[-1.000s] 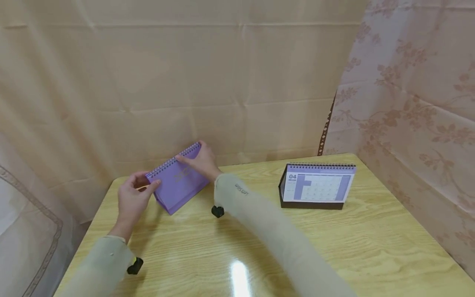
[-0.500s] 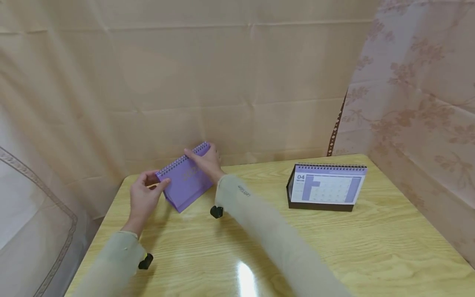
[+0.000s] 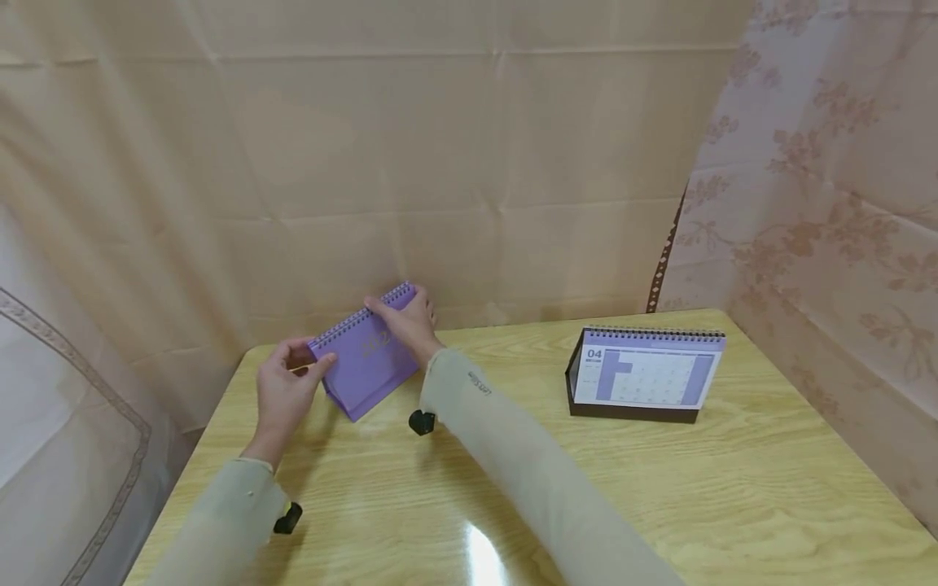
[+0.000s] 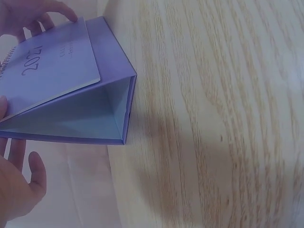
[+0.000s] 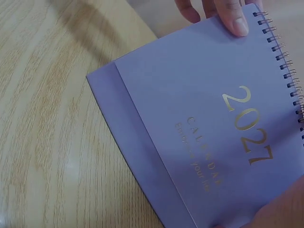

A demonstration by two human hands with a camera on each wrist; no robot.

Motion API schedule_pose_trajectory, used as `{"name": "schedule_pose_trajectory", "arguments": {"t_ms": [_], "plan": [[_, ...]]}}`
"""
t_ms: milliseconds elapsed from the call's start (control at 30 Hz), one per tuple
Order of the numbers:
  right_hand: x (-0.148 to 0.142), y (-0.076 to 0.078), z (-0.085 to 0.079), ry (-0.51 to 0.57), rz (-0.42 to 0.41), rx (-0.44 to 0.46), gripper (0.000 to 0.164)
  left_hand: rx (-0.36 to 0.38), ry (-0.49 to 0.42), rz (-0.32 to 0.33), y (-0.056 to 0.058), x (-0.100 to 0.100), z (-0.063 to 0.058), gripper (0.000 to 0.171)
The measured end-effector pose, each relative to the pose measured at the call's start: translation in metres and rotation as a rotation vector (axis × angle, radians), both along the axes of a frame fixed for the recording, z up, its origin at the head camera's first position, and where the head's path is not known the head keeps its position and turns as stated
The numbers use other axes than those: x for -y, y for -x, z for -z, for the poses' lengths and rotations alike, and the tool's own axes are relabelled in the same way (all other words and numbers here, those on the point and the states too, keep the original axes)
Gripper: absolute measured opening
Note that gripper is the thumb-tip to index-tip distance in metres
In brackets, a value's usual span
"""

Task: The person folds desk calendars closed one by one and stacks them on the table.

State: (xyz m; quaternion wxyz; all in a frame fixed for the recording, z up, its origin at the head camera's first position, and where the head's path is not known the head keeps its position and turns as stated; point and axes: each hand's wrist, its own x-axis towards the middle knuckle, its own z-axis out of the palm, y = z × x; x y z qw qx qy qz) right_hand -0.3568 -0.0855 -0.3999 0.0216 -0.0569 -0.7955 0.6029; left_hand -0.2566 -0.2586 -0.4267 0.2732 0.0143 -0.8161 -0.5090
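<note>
A purple spiral-bound desk calendar [image 3: 362,366] stands at an angle near the table's back left corner, its gold lettering facing me. My left hand [image 3: 288,387] pinches its upper left corner, thumb on the front cover. At the upper right end, my right hand [image 3: 410,330] grips it, thumb by the spiral binding and fingers reaching behind the edge. The right wrist view shows "2027" on the calendar cover [image 5: 175,85] and the left thumb [image 5: 232,19] pressing on it. Seen from the left wrist, the calendar's folded stand [image 4: 114,52] is spread into a triangle, with its base at the tabletop.
A second desk calendar [image 3: 645,378] with a dark base stands at the right, showing page "04". The wood-grain table [image 3: 696,488] ends at a beige cloth [image 3: 476,163] behind; a floral cloth [image 3: 828,203] hangs along the right side.
The head view has turned slightly left, so the scene appears further right. Both hands keep hold of the purple calendar, which stays in about the same place on the table.
</note>
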Motion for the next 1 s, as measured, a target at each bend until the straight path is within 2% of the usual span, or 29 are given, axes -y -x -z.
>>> {"name": "schedule_pose_trajectory", "arguments": {"t_ms": [300,500,667,767,900,1000], "plan": [[0.0,-0.002,-0.001,0.032,-0.006,-0.004,0.099,-0.017,0.004,-0.019,-0.001,-0.001,0.001,0.035],[-0.003,-0.002,-0.002,0.02,-0.023,0.008,0.1,0.005,0.018,-0.036,0.0,-0.002,0.001,0.035],[-0.009,-0.001,-0.001,-0.017,-0.081,-0.007,0.102,0.023,0.025,-0.042,-0.003,-0.003,0.001,0.037],[-0.014,-0.001,0.001,-0.039,-0.107,-0.042,0.1,0.037,-0.038,-0.027,-0.008,-0.007,0.001,0.043],[-0.024,0.004,0.003,0.022,-0.176,-0.081,0.089,0.089,-0.117,-0.029,-0.015,-0.01,0.002,0.049],[-0.035,0.011,0.004,0.079,-0.252,-0.082,0.077,0.136,-0.127,-0.031,-0.019,-0.011,0.002,0.046]]}}
